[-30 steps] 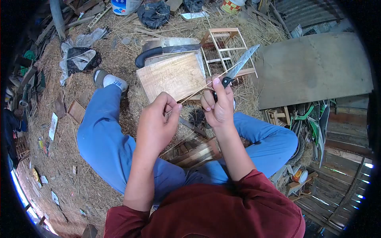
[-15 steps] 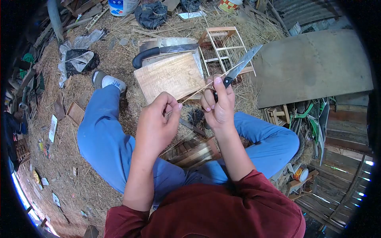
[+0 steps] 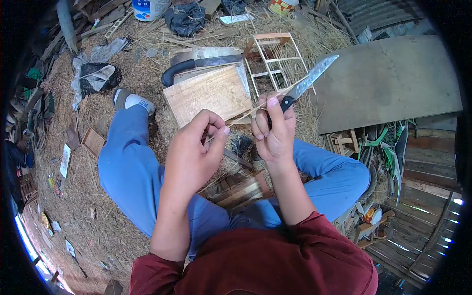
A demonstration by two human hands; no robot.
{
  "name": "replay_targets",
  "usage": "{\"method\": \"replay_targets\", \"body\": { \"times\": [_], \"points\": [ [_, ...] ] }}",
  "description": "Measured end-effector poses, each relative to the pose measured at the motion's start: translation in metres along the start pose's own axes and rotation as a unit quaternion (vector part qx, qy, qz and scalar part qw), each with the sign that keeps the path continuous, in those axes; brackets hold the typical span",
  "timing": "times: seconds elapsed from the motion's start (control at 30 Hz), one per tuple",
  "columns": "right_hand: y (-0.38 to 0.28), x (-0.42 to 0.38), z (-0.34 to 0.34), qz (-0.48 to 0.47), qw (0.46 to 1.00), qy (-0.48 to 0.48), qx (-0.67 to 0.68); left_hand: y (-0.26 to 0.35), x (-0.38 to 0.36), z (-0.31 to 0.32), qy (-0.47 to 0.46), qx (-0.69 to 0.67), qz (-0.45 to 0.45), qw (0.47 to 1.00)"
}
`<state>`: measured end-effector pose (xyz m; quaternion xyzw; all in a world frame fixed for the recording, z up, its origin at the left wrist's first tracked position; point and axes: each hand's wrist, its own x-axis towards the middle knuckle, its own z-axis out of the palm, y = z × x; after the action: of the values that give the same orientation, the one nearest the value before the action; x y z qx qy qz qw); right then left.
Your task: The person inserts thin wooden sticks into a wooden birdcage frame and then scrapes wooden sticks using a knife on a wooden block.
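Observation:
My right hand (image 3: 276, 130) is closed around the black handle of a knife (image 3: 314, 76), whose blade points up and to the right. A thin wooden strip (image 3: 240, 118) runs from the pinched fingers of my left hand (image 3: 199, 145) to the right hand, passing under its thumb and along the blade. The left fingertips grip the near end of the strip. Beyond both hands lies a flat wooden board (image 3: 209, 96), with a black-handled saw (image 3: 216, 61) behind it. A small frame of wooden slats (image 3: 275, 59) stands to the right of the saw.
Straw and shavings cover the ground (image 3: 123, 196). A large flat panel (image 3: 388, 83) lies on the right. Between my legs are wooden pieces (image 3: 241, 191). A small wooden tray (image 3: 93, 141) rests beside my left leg, and a black bag (image 3: 184, 19) is at the back.
The knife has slid a little to the right along the strip, its blade tilting lower. My right hand has shifted slightly right, while my left hand stays nearly in place.

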<state>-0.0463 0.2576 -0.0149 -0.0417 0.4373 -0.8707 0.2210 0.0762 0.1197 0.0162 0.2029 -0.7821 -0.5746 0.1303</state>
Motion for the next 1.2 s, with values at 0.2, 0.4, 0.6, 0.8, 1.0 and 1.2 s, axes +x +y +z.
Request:
{"method": "replay_targets", "body": {
  "times": [0.2,0.4,0.6,0.8,1.0,1.2],
  "points": [
    [0.002,0.000,-0.002,0.013,1.000,0.006,-0.005,0.001,0.001,0.000,-0.038,0.004,-0.020,0.999],
    [0.005,-0.001,0.000,0.020,1.000,0.018,-0.015,-0.015,-0.002,0.001,-0.019,-0.050,-0.012,0.999],
    [0.012,0.000,-0.002,0.035,0.999,0.026,-0.007,-0.015,-0.001,-0.002,-0.026,-0.001,-0.016,1.000],
    [0.015,0.001,-0.001,0.043,0.998,0.042,-0.009,-0.023,0.001,0.003,-0.004,-0.002,-0.018,1.000],
    [0.045,0.011,-0.032,0.088,0.995,0.018,-0.041,-0.052,0.008,0.005,0.014,0.013,-0.041,0.999],
    [0.109,0.009,-0.089,0.157,0.942,0.068,-0.290,-0.124,0.019,0.020,0.043,0.132,-0.101,0.985]
  ]
}}
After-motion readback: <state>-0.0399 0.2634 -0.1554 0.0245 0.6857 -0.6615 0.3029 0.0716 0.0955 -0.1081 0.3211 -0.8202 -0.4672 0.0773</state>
